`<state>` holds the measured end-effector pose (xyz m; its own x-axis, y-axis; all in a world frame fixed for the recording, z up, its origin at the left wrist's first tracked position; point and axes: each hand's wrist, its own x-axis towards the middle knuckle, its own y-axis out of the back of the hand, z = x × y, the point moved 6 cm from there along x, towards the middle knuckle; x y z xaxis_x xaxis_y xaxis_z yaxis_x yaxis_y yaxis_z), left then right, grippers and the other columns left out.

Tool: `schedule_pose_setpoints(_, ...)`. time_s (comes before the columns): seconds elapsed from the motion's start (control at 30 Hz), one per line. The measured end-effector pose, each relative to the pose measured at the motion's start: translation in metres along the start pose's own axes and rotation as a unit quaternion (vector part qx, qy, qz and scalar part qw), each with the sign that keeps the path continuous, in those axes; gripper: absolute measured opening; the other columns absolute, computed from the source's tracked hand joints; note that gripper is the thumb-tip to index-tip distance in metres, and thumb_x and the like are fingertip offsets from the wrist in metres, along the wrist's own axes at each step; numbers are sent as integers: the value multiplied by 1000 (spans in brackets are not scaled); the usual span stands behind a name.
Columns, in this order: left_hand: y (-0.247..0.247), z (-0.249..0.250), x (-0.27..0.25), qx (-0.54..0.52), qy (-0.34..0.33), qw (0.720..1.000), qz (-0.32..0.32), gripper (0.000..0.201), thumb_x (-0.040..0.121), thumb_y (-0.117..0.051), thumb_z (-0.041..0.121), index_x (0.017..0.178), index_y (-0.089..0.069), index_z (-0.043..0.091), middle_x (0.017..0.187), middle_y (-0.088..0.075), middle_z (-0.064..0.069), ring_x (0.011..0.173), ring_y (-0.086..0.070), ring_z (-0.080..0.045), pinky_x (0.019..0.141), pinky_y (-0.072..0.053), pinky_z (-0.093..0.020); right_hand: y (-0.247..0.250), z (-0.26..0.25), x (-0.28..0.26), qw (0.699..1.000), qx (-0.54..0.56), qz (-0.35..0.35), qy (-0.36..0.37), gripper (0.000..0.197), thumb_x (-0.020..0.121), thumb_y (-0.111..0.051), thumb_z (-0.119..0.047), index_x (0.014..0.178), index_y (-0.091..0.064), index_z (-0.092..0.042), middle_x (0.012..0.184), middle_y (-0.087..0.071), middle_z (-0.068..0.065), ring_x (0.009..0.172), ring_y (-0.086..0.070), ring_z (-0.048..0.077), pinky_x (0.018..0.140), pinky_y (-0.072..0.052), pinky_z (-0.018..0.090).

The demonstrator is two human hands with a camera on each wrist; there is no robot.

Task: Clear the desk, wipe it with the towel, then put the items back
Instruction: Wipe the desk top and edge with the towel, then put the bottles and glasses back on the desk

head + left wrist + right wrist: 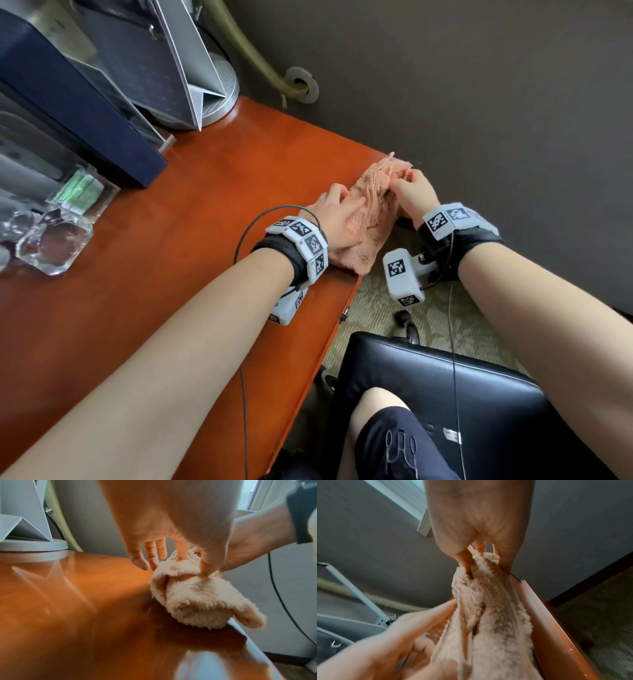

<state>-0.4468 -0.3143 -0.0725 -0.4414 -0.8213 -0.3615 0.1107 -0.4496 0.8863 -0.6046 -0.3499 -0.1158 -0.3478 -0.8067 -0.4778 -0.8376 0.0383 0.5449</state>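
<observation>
We pinch the towel (371, 209) lengthwise: right hand (414, 195) on its far end, left hand (334, 219) on the nearer fold.

a plain grey-brown wall (445, 85) runs behind the glossy red-brown wooden desk (154, 274), whose top throws back pale daylight. a beige hose (255, 61) curves down the wall into a round grey fitting (301, 84). the floor is pale patterned carpet (370, 308), met by a dark baseboard (590, 582) at the wall's foot. a black leather chair (411, 377) stands just beside the desk's edge. a bright window (248, 494) with a light frame shows in both wrist views.
</observation>
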Motion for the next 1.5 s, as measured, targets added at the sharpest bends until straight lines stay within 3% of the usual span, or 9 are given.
schedule_pose_setpoints(0.1,1,1,-5,18,0,1000,1,67,86,-57,42,145,-28,32,142,-26,-3,127,-33,-21,86,-44,-34,1,-4,-11,999,-38,-10,34,21,88,-38,-24,100,-56,-24,113,-51,10,68,-52,11,56,-42,13)
schedule_pose_setpoints(0.17,-1,5,-10,38,-4,999,-7,64,89,-53,40,146,-26,30,143,-26,-3,127,-32,-22,86,-43,-35,1,-3,-12,996,-66,-41,33,43,91,-40,-27,132,-47,-19,120,-53,13,77,-57,17,62,-46,18)
schedule_pose_setpoints(0.23,-2,9,-15,65,-13,998,-14,61,91,-49,35,146,-26,25,143,-27,-4,127,-32,-22,88,-43,-35,4,-5,-18,995,-69,-67,17,55,89,-44,-35,141,-37,-18,118,-56,9,94,-59,24,81,-52,32)
schedule_pose_setpoints(0.4,8,-3,-25,43,3,999,15,45,91,-49,26,136,-42,25,136,-36,-1,124,-35,-19,89,-43,-34,20,-19,-29,996,-82,38,-14,55,91,-45,-34,140,-32,-12,140,-38,15,126,-42,33,108,-33,41)
schedule_pose_setpoints(0.57,31,-36,-44,-47,81,995,35,33,92,-47,24,124,-54,24,134,-40,-3,125,-37,-21,89,-39,-33,9,-61,-52,975,-142,138,103,37,95,-37,-16,131,-41,-10,136,-39,14,126,-35,31,100,-31,38)
schedule_pose_setpoints(0.7,52,-65,-69,-119,131,982,62,28,91,-49,21,116,-60,20,130,-43,-7,114,-50,-25,93,-41,-31,-13,-92,-77,944,-240,133,183,44,86,-47,-10,129,-40,-12,132,-36,14,122,-34,31,99,-36,48)
schedule_pose_setpoints(1.1,101,-145,-156,-186,216,941,181,25,89,-52,19,111,-63,19,126,-46,-3,92,-54,-19,79,-41,-24,-80,-163,-148,931,-254,29,259,42,89,-41,-8,131,-38,-7,137,-30,16,130,-26,32,97,-35,40)
schedule_pose_setpoints(1.33,113,-190,-227,-274,281,878,272,26,87,-53,12,109,-67,15,98,-60,-1,86,-53,-11,62,-41,-15,-139,-199,-213,896,-275,-46,346,42,89,-40,-8,131,-42,-9,139,-33,13,130,-28,31,100,-33,39)
schedule_pose_setpoints(1.5,117,-215,-278,-344,316,819,332,26,88,-49,8,108,-66,13,104,-66,-5,93,-63,-24,77,-49,-29,-176,-218,-254,870,-280,-76,399,36,93,-38,-11,128,-45,-12,137,-36,14,131,-30,31,102,-33,39)
